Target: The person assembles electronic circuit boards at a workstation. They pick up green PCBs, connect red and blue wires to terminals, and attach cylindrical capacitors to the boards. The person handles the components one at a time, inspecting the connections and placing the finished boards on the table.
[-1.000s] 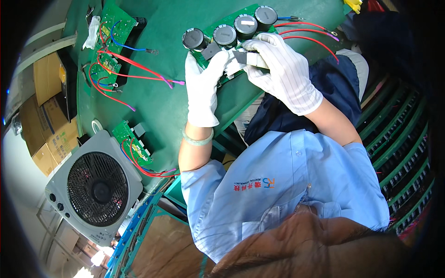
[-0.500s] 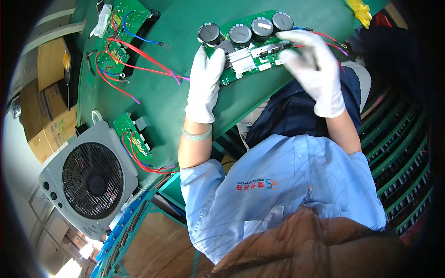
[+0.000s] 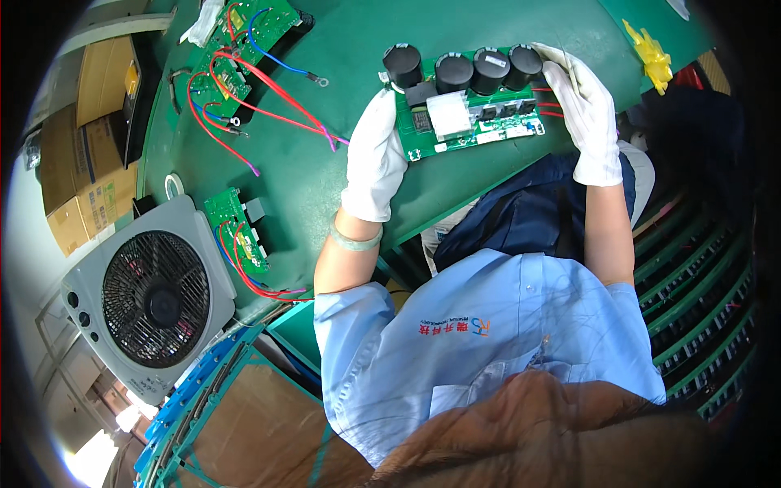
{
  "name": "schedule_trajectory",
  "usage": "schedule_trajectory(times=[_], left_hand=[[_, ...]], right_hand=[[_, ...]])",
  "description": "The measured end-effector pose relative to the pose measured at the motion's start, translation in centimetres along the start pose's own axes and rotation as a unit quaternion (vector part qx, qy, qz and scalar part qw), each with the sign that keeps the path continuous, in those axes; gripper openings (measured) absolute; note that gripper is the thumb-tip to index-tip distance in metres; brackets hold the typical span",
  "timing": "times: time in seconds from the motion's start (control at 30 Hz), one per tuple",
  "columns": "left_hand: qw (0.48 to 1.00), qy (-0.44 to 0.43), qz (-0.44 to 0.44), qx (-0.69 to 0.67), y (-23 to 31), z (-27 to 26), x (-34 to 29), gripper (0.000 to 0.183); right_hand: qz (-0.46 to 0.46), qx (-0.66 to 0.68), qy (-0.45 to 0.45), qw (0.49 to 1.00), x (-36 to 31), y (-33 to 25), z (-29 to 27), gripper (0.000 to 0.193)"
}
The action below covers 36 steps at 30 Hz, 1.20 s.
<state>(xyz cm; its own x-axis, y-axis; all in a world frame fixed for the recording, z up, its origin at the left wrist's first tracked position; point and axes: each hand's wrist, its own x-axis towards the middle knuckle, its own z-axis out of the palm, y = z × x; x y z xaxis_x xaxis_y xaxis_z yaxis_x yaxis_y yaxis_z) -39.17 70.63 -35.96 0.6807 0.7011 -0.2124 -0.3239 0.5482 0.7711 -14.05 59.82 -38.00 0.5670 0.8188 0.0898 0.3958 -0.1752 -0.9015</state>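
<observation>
Between my white-gloved hands is a green circuit board (image 3: 427, 148) with a row of black cylindrical capacitors (image 3: 453, 73) along its far side and a silvery-white block (image 3: 450, 115) near its middle. My left hand (image 3: 377, 154) closes on the board's left end, its thumb side at the corner below the leftmost capacitor. At the right end, my right hand (image 3: 587, 114) holds the board beside the last capacitor, fingers partly behind the edge. Red wires (image 3: 551, 107) run from that end toward my right palm.
Wired circuit boards lie on the green table (image 3: 342, 49): a large one (image 3: 268, 24) at far left, a smaller one (image 3: 236, 232) nearer. A grey box fan (image 3: 154, 297) stands left, by cardboard boxes (image 3: 85, 175). Something yellow (image 3: 648, 55) lies far right; green racks (image 3: 700, 301) stand right.
The board has turned upright toward me, so its capacitors now show their sides. My right hand has moved from above its near parts to its right end. My left hand keeps its end.
</observation>
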Motion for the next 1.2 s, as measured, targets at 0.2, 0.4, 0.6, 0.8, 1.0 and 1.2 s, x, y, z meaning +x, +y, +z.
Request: schedule_trajectory(times=[0.2,0.4,0.6,0.8,1.0,1.2], left_hand=[[0.986,0.047,-0.093,-0.13,0.6,0.3,0.1,0.04],[0.964,-0.001,-0.125,-0.235,1.0,0.0,0.1,0.039],[0.923,0.023,-0.131,-0.362,0.6,-0.4,0.2,0.039],[0.92,0.053,-0.101,-0.374,0.3,-0.3,-0.2,0.032],[0.926,0.049,-0.09,-0.364,-0.2,-1.1,-0.3,0.031],[0.927,0.057,-0.09,-0.361,0.0,-0.6,-0.5,0.028]], right_hand=[[0.018,0.026,-0.013,0.999,-0.2,-0.4,-0.1,0.027],[0.028,0.018,-0.023,0.999,-0.1,-0.9,-0.1,0.027],[0.031,0.04,-0.028,0.998,-0.1,-0.9,-0.4,0.026],[0.013,0.048,-0.028,0.998,0.0,-0.2,-0.4,0.026],[0.018,0.041,-0.025,0.999,-0.1,-0.1,-0.4,0.027],[0.016,0.036,-0.024,0.999,-0.2,0.1,-0.3,0.027]])
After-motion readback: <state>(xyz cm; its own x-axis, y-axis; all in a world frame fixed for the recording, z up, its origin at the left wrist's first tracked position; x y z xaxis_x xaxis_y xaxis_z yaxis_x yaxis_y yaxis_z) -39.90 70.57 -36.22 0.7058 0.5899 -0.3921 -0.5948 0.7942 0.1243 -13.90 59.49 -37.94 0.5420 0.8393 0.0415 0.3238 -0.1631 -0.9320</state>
